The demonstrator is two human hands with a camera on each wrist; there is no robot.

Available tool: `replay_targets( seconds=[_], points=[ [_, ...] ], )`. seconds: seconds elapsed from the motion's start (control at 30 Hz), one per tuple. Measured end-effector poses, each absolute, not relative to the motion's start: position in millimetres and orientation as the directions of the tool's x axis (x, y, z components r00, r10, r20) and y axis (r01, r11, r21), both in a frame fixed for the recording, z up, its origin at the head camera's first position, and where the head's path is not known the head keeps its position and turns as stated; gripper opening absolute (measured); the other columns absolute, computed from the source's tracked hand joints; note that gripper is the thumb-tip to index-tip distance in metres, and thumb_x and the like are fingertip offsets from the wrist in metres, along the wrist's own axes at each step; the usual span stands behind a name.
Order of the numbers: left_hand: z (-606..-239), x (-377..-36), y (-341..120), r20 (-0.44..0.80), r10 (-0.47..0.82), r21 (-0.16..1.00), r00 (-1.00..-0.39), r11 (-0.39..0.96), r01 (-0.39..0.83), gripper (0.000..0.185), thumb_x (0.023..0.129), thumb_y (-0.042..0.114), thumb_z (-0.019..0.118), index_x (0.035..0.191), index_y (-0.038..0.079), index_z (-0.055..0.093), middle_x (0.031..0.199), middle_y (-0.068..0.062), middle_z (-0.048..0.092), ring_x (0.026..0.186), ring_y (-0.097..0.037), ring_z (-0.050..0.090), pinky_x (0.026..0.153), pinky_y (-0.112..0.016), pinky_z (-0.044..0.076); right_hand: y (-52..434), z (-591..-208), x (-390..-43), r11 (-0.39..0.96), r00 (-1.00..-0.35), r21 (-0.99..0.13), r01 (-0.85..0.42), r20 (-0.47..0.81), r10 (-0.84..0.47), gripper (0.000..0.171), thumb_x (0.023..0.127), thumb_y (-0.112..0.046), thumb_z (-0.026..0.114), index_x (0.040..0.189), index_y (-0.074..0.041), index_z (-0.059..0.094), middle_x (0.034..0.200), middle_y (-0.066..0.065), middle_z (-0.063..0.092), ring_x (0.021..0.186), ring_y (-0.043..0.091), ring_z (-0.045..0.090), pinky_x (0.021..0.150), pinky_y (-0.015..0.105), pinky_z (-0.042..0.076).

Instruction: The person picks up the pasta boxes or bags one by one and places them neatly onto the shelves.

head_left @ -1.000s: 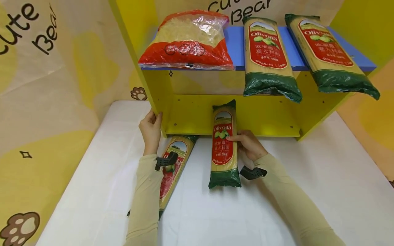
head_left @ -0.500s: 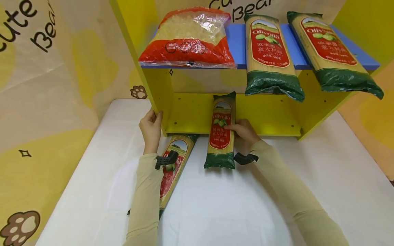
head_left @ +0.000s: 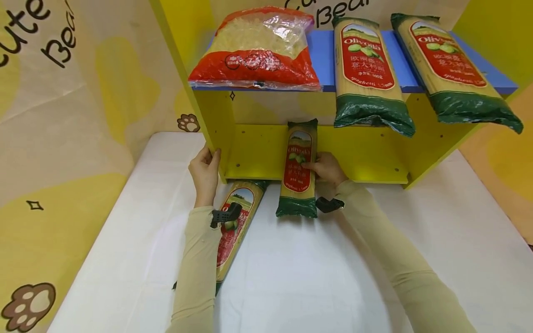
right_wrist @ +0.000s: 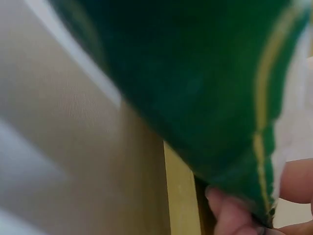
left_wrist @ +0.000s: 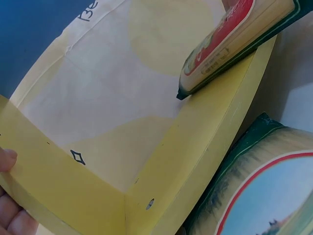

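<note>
Your right hand (head_left: 326, 169) has its fingers curled round the middle of the spaghetti pack (head_left: 297, 169), thumb across the red label; the right wrist view is mostly blurred green film with fingertips (right_wrist: 230, 210) at its edge. Over the last second that pack has slid forward: its top end, which lay short of the shelf, now lies well inside the lower compartment, near the middle of the yellow bottom board (head_left: 366, 159), while the green tail overhangs the front edge above the white surface (head_left: 300, 277). That suggests a placement partly done, the pack not yet fully seated. Your left hand (head_left: 204, 173) has not moved; its fingers clasp the front edge of the yellow side panel (head_left: 214, 125), thumb outside, steadying the shelf. A second spaghetti pack (head_left: 235, 222) lies on the white surface at the shelf's front left corner, partly under your left sleeve. Packs are long, narrow, glossy crinkled film, flat-sided and stiff. Shelf boards are smooth painted panels with small screw holes. On the blue upper board (head_left: 322, 55) lie a slack red-and-clear bag (head_left: 254, 51) and two more packs overhanging its front edge.
</note>
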State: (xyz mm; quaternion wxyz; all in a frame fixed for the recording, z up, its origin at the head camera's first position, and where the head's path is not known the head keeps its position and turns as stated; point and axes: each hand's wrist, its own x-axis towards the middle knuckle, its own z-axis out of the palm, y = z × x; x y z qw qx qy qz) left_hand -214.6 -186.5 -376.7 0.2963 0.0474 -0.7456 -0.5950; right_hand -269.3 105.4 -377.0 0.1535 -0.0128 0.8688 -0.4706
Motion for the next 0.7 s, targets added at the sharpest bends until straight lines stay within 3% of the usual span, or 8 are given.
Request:
replay_targets(
  seconds=[0.23,0.7],
  points=[
    [-376.0,-214.2,-186.9,0.384,-0.428,0.915,-0.818,0.294,0.276,0.031,0.093,0.009,0.060,0.123,0.001,0.062,0.109,-0.017,0.067,0.097,-0.024,0.066,0.082,-0.027,0.053,105.1,-376.9,-276.8,0.637,-0.957,-0.770,0.047,-0.217,-0.191,0.048,0.090,-0.025,0.063,0.118,0.013,0.053,0.107,0.024,0.061,0.085,0.027,0.060,0.069,0.029,0.052],
    [-377.4,-216.5,-185.0,0.379,-0.424,0.918,-0.823,0.286,0.275,0.031,0.093,0.010,0.060,0.124,0.003,0.062,0.110,-0.014,0.067,0.096,-0.023,0.066,0.083,-0.026,0.052,105.0,-372.9,-280.2,0.626,-0.955,-0.777,0.067,-0.232,-0.186,0.051,0.091,-0.024,0.063,0.123,0.014,0.050,0.112,0.025,0.059,0.092,0.030,0.055,0.081,0.035,0.048]
  ],
)
